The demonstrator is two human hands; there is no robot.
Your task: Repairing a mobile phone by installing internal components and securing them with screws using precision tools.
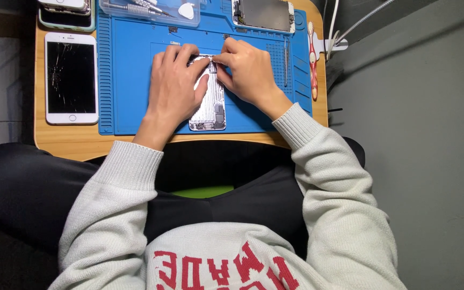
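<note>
One opened phone (209, 110) on the blue mat (130, 80): left hand (175, 80) flat on it, right hand (248, 70) pinching its top; one cracked white phone (71, 78) left of the mat.

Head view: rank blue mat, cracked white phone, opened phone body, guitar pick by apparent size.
1. blue mat
2. cracked white phone
3. opened phone body, partly covered by both hands, so its rank against the cracked phone is unsure
4. white guitar pick

Left hand (174, 80): pressing down on opened phone (210, 104).
Right hand (248, 70): fingertips pinching at phone's top.
Underneath: blue mat (130, 80).
</note>
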